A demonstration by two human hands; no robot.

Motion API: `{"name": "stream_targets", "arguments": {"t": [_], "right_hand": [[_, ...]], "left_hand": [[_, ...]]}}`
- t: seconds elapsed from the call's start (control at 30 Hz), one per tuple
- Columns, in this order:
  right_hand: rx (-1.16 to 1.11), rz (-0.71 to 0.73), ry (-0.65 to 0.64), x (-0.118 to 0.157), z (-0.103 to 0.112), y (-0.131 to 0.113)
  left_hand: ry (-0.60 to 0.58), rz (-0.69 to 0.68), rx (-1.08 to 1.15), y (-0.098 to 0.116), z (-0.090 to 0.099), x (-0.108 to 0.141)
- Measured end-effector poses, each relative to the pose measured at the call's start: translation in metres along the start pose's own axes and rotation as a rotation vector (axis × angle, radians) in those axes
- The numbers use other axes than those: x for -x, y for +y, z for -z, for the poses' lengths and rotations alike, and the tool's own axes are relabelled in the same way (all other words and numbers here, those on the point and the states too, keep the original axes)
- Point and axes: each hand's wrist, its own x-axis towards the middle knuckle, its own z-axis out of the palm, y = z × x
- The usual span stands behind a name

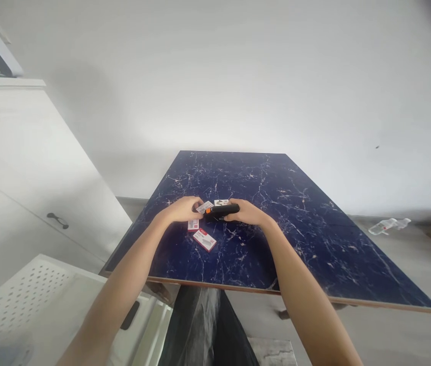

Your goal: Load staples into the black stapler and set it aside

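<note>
My right hand (248, 212) is closed around the right end of a black stapler (225, 210), whose orange tip points left. My left hand (185, 209) is closed at the stapler's other end, its fingers pinching a small white box (204, 207). Under that hand lies a red-and-white staple box (193, 225), partly covered. Closer to me a second red-and-white staple box (204, 239) lies flat and slanted, a grey strip printed on it. Just behind the stapler is a white box with dark print (221, 202), partly hidden.
Everything lies on a dark blue marbled table (299, 254) set against a white wall. A white cabinet (35, 168) with a dark handle stands at left, and a white perforated unit (28, 295) is below it. A clear plastic bottle (389, 225) lies on the floor at right.
</note>
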Motion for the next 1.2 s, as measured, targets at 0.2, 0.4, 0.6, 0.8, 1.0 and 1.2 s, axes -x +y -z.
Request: {"name": "stream_targets", "arguments": {"t": [0.2, 0.4, 0.6, 0.8, 1.0, 1.2], "right_hand": [[-0.032, 0.001, 0.013, 0.001, 0.002, 0.0], [-0.187, 0.124, 0.436, -0.004, -0.007, -0.005], [-0.194, 0.282, 0.542, -0.009, -0.022, -0.015], [-0.301, 0.179, 0.571, -0.014, -0.027, -0.014], [-0.443, 0.173, 0.573, -0.018, -0.032, -0.015], [-0.356, 0.218, 0.594, -0.004, -0.026, -0.029]], "left_hand": [[0.302, -0.063, 0.097, -0.011, -0.007, -0.01], [0.528, -0.109, 0.332, 0.006, -0.009, -0.007], [0.497, -0.107, 0.412, 0.013, -0.013, -0.009], [0.369, -0.122, 0.779, 0.014, -0.019, -0.011], [0.223, -0.125, 1.104, 0.013, -0.017, -0.01], [0.213, -0.165, 1.159, 0.016, -0.017, -0.007]]}}
